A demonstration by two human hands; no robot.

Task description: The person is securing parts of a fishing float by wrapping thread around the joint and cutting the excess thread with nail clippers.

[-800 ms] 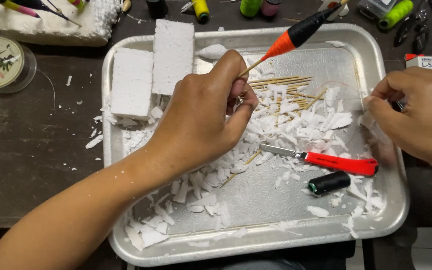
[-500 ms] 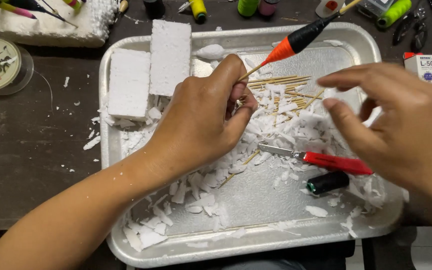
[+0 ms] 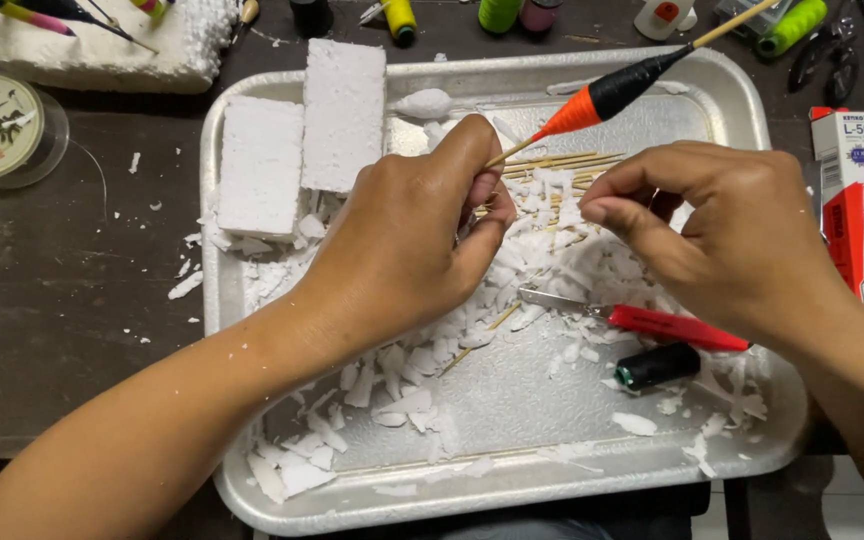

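Between our two hands, over the metal tray (image 3: pixel 752 110), our left hand (image 3: pixel 407 240) pinches the thin stick of an orange-and-black float (image 3: pixel 607 95), which slants up and away past our right hand (image 3: pixel 732 235). That right hand is curled, fingertips together; we cannot tell whether it holds anything. Below it lie a red-handled knife (image 3: pixel 652 322) and a black spool (image 3: pixel 658 365) among white foam shavings (image 3: pixel 402 400); two foam blocks (image 3: pixel 302 140) sit beyond our left hand.

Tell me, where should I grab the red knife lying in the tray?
Probably by its red handle, coming from above on the right. The craft knife lies flat among foam shavings, its metal blade end pointing left toward the left hand, so that end is unsafe.
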